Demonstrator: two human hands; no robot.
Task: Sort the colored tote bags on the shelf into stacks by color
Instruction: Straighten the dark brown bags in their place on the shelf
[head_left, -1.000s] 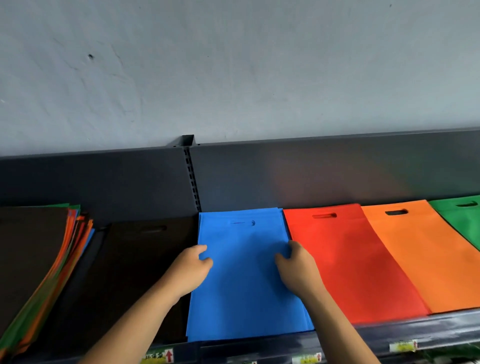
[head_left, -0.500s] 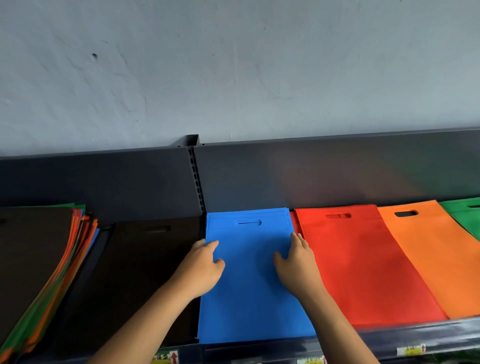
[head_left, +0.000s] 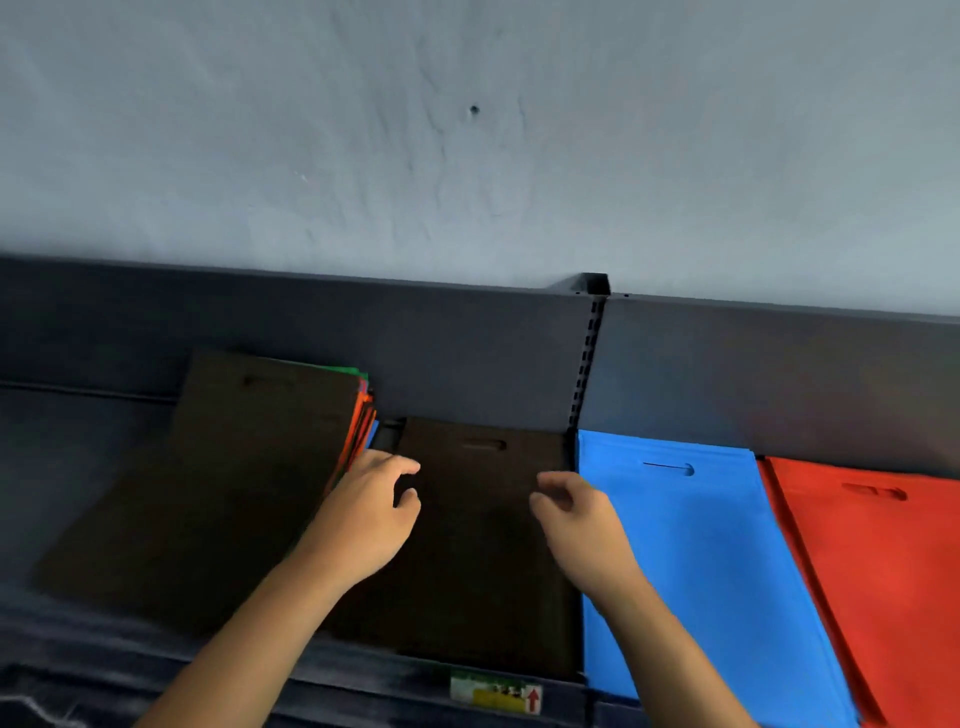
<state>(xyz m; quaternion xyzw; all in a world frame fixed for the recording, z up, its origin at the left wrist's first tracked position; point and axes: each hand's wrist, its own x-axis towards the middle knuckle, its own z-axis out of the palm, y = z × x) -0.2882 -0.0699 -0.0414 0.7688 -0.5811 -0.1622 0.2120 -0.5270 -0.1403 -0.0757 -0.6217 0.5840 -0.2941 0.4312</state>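
A dark brown bag stack (head_left: 483, 561) lies flat on the shelf at centre. My left hand (head_left: 371, 512) hovers over its left edge with fingers curled and apart, holding nothing. My right hand (head_left: 576, 519) is over its right edge, fingers loosely spread, also holding nothing. To the right lie the blue bag stack (head_left: 696, 561) and the red bag stack (head_left: 883, 571). At the left sits a mixed pile (head_left: 249, 467) with a brown bag on top; orange, green and blue edges show along its right side (head_left: 363, 415).
The dark metal shelf back panel (head_left: 467, 353) and a slotted upright (head_left: 587, 358) stand behind the bags, with a grey wall above. A price label (head_left: 496, 693) is fixed to the shelf's front edge (head_left: 156, 670).
The view has swung left. Both hands have left the blue stack and moved left over the brown stack. The orange and green stacks are out of view.
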